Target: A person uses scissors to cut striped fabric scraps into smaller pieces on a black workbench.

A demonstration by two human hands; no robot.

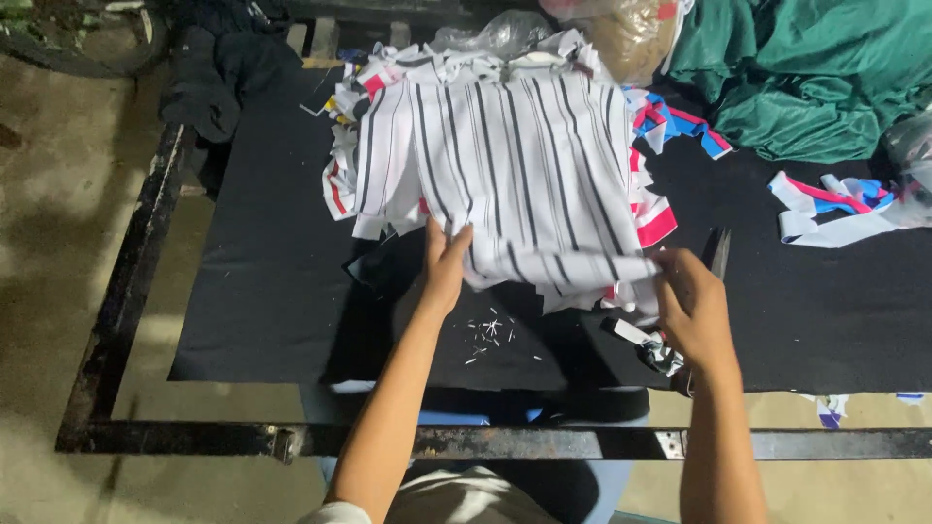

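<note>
Metal framing [126,291] edges the black-covered table [272,311] at far left. Next, the left hand [445,267] lies with fingers spread flat on the near edge of the striped white fabric stack [515,165] at table centre. Rightward, the right hand [691,306] pinches that stack's lower corner, scissors [716,254] beside it. Green cloth [806,78] sits far right.

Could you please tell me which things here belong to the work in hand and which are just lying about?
In hand:
left hand on the striped fabric pile
right hand at its edge, by the scissors

Lying about:
green cloth
coloured strips
plastic bag
white snippets
</note>
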